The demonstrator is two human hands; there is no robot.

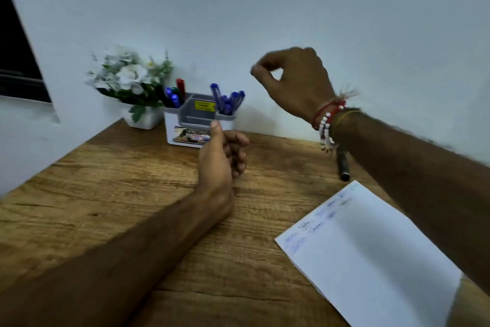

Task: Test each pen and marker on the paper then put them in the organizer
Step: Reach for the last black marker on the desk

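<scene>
The right hand (294, 80) is raised, empty, above the tabletop (119, 194). A black marker (344, 165) is seen near the paper (371, 255), blue pens (228, 101) in the organizer (185, 128).

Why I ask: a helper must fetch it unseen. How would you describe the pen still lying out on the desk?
Find the wooden desk and the white paper on its right side. Just past the paper's far corner lies a dark pen. It alone lies flat on the wood; the other pens stand in the organizer by the wall.
</scene>
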